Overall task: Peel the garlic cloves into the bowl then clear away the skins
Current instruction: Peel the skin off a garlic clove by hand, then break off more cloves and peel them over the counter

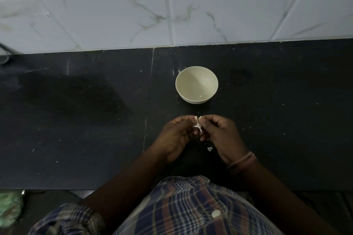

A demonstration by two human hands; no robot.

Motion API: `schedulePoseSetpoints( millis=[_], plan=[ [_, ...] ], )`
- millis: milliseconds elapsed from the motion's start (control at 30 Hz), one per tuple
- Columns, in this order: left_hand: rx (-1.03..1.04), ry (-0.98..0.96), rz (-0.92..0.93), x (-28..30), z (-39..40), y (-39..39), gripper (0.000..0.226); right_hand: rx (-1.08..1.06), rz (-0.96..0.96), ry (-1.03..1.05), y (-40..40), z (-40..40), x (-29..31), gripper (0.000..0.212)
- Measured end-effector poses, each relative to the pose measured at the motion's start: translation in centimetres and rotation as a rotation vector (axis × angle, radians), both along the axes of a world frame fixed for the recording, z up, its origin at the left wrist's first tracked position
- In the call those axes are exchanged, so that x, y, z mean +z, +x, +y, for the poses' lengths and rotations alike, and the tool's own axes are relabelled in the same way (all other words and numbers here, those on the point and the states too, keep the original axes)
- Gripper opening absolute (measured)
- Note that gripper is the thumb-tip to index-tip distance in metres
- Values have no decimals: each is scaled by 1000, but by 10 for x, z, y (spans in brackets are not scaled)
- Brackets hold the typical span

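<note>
We hold both hands together just in front of our body, over the dark bench (76, 120); the left hand (176, 135) and the right hand (219, 133) meet at the fingertips and pinch a garlic clove (197, 124) between them, each with fingers curled round it; pale skin curls up and away from the clove where the fingertips meet, so we judge the peeling of this clove to be in hand, not finished; how much skin clings to it we cannot tell, since the fingers hide most of it.

The bowl (196, 99) stands on the bench just beyond our hands, apart from them, upright; its inside looks bare, with no clove that we can make out, so we judge the task to be near its start; this may well be the first clove.

A small scrap of skin (210, 149) lies on the bench just beneath the right hand, and fine white flecks are scattered around; these remain to be cleared; no other unpeeled cloves show on the bench, so we cannot say how many are left; dropping the clove into the bowl and gathering the skins are both not yet done.
</note>
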State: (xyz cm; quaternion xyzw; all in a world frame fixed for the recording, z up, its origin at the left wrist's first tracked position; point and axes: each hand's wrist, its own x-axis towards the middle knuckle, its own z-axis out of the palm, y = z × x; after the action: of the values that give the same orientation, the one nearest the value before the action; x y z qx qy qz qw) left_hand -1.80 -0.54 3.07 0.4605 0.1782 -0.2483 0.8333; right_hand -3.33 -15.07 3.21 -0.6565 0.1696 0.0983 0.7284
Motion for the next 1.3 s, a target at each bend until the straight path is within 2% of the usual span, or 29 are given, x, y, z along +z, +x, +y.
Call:
schedulePoseSetpoints(
  millis=[133,200,400,467,633,733,900,1167,1300],
  plan=[
    [21,-55,84,-6,-1,-2,10,-127,131,291,0,3,-7,15],
    [45,-65,124,-8,-1,-2,9,-220,172,351,0,-2,-11,13],
    [49,-36,229,-17,-8,-5,9,-415,231,-35,-7,-35,-38,14],
    [31,-2,246,-19,-11,-6,9,-440,250,-86,-8,-41,-45,16],
    [-1,55,233,-25,-15,-6,8,-388,197,-196,-13,-37,-48,27],
    [-29,65,224,-28,-18,-5,9,-307,101,-359,-18,-33,-39,14],
    [-125,86,196,-37,-20,-8,24,-120,25,-238,-25,-12,-30,11],
    [-214,98,165,-39,-23,-12,13,-230,147,-52,-29,-14,-39,8],
    [-249,146,152,-32,-26,-11,10,-377,254,93,-26,-10,-48,10]
  ],
)
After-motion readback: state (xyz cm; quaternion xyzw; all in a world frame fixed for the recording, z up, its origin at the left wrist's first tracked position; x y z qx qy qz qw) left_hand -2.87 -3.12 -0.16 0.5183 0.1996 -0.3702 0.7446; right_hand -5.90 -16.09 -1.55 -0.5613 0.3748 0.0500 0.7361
